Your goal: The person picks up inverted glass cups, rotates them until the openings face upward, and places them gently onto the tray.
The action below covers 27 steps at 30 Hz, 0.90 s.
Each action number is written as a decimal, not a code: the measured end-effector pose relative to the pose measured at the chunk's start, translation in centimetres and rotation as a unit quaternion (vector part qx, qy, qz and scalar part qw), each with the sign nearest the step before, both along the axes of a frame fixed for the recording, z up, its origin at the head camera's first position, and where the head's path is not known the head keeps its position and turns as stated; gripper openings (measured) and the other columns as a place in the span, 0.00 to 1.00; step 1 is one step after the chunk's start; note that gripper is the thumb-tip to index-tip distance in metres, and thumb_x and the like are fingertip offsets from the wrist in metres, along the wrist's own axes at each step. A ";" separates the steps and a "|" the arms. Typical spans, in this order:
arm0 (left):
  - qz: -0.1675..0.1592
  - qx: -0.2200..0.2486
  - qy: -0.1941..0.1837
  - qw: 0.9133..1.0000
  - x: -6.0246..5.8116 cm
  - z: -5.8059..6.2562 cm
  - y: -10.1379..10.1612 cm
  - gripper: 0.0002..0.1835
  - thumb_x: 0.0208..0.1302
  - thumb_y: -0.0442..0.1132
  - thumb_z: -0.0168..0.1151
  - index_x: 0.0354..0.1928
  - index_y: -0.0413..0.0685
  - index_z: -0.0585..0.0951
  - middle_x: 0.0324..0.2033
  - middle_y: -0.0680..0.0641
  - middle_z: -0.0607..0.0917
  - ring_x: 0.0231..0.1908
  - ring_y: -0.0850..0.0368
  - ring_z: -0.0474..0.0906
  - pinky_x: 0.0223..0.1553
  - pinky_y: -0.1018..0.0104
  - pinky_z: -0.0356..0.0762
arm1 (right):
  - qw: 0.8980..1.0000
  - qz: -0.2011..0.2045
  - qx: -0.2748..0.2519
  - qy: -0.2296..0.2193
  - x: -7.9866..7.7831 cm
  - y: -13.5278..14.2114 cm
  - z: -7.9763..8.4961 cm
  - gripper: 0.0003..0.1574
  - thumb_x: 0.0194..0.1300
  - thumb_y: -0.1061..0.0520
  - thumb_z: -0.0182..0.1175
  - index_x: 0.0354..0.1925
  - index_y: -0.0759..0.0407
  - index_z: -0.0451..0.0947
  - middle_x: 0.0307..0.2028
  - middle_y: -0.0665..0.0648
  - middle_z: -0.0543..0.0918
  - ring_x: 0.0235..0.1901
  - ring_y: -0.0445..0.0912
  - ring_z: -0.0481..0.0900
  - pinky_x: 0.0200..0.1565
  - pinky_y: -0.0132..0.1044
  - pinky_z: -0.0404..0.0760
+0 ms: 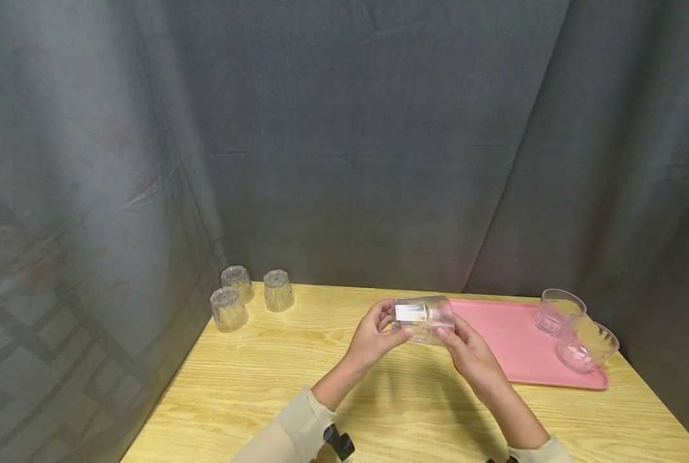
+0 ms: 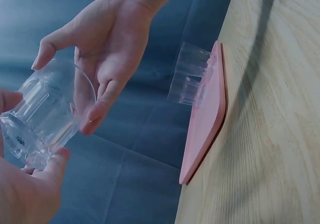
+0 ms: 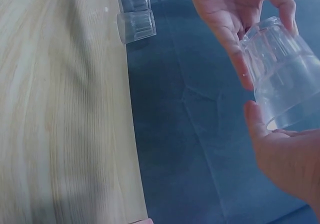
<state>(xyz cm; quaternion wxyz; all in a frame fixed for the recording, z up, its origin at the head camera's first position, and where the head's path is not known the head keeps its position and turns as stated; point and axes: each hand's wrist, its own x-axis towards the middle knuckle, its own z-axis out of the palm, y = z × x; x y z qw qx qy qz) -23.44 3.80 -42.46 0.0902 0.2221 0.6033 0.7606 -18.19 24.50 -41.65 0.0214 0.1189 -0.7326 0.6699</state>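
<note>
Both hands hold one clear faceted drinking glass on its side above the table. My left hand grips its base end, thumb along the near side and fingers behind. At the rim end my right hand pinches the glass, its thumb on the near wall. The left wrist view shows the thick base of the glass toward the left hand and the open mouth facing the right hand. In the right wrist view the glass spans the gap between both hands.
A pink tray lies at the right, bearing two upright clear glasses, one at the back and one nearer. At the far left stand three upside-down glasses on the wooden table. Grey curtains hang behind and beside it.
</note>
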 end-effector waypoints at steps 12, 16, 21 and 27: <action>-0.006 -0.014 0.011 1.000 -0.5 -0.3 0.7 0.35 0.59 0.30 0.70 0.67 0.32 0.67 0.55 0.41 0.79 0.59 0.51 0.77 0.51 0.66 0.82 | 0.999 -0.040 0.013 -0.008 -0.2 0.6 0.3 0.36 0.78 0.58 0.49 0.75 0.74 0.52 0.63 0.68 0.71 0.55 0.30 0.76 0.56 0.19 0.71; -0.008 -0.021 0.005 1.000 -0.4 -0.2 0.9 0.35 0.59 0.31 0.70 0.68 0.33 0.68 0.54 0.43 0.79 0.57 0.52 0.78 0.50 0.66 0.83 | 0.999 -0.039 0.015 -0.015 -0.3 1.0 0.3 0.37 0.78 0.57 0.49 0.75 0.73 0.51 0.64 0.66 0.70 0.56 0.29 0.75 0.56 0.19 0.70; -0.007 -0.038 0.008 0.999 -0.4 -0.2 1.1 0.35 0.59 0.32 0.71 0.68 0.36 0.69 0.54 0.45 0.79 0.57 0.54 0.78 0.50 0.68 0.82 | 0.999 -0.037 0.022 -0.015 -0.3 1.4 0.3 0.36 0.78 0.57 0.48 0.75 0.72 0.53 0.62 0.56 0.73 0.56 0.30 0.74 0.56 0.21 0.70; -0.003 -0.055 0.008 0.998 -0.6 -0.3 1.5 0.34 0.59 0.32 0.72 0.67 0.38 0.70 0.53 0.46 0.81 0.56 0.54 0.79 0.50 0.68 0.82 | 0.997 -0.055 0.043 -0.013 -0.4 1.8 0.5 0.36 0.77 0.57 0.48 0.75 0.71 0.54 0.61 0.60 0.74 0.54 0.32 0.75 0.54 0.22 0.72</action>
